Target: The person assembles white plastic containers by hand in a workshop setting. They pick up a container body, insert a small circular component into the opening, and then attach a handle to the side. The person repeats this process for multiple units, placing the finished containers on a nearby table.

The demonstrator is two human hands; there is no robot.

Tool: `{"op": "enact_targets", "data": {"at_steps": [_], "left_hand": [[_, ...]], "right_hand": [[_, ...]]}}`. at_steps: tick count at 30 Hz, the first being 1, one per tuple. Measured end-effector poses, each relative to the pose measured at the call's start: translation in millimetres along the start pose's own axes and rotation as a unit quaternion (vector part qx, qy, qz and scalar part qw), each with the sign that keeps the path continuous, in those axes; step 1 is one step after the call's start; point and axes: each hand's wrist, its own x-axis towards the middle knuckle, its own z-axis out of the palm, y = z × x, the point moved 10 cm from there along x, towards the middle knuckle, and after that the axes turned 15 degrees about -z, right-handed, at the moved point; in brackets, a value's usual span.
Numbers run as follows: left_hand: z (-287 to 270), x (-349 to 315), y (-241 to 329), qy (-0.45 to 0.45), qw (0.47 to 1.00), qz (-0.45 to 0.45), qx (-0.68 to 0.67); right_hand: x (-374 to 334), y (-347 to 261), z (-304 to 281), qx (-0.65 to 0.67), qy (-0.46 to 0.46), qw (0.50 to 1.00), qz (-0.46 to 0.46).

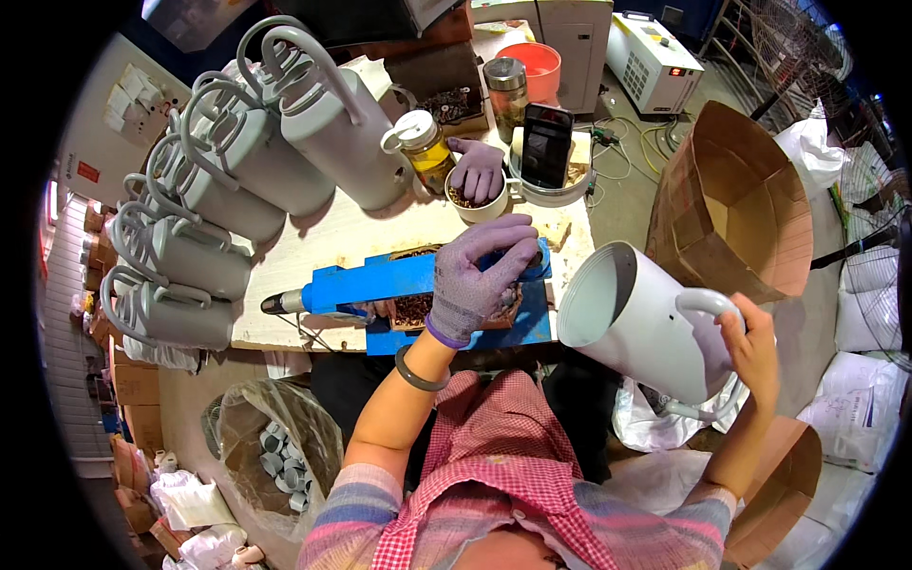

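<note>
My right hand [750,344], bare, is closed around the curved handle of a grey watering can [655,328]. The can is tilted beside the bench, its wide open end facing left. My left hand [483,275] wears a grey-purple glove and reaches over the right end of a blue bench-mounted tool [375,287]. Its thumb and fingers come together by a dark part at that end. Anything small between the fingertips is hidden. Under the tool lies a box of small brown pieces [412,310]. Just beyond, an empty glove [478,171] rests on a white cup [473,211].
Several grey watering cans [351,133] crowd the bench's left side. Behind the cup stand a yellow-labelled jar [425,152], a tall bottle [506,90] and a phone [547,147]. A cardboard box [703,209] stands right; a plastic bag of grey parts [275,446] sits lower left.
</note>
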Motion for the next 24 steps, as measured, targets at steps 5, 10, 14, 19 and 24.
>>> {"op": "enact_targets", "data": {"at_steps": [5, 10, 14, 19, 24], "left_hand": [[-3, -8, 1, -0.018, 0.992, -0.020, -0.124], [-24, -29, -9, -0.005, 0.965, -0.100, -0.243], [-25, -30, -23, -0.024, 0.975, -0.165, -0.147], [-18, -25, -41, 0.018, 0.974, -0.197, -0.108], [-12, -27, -55, 0.007, 0.969, -0.217, -0.113]], "right_hand": [[65, -69, -13, -0.049, -0.031, 0.994, -0.094], [129, -141, 28, -0.087, -0.106, 0.972, -0.189], [154, -180, 62, -0.147, -0.140, 0.952, -0.231], [159, -181, 98, -0.192, -0.187, 0.935, -0.232], [160, -188, 110, -0.192, -0.181, 0.928, -0.263]]}}
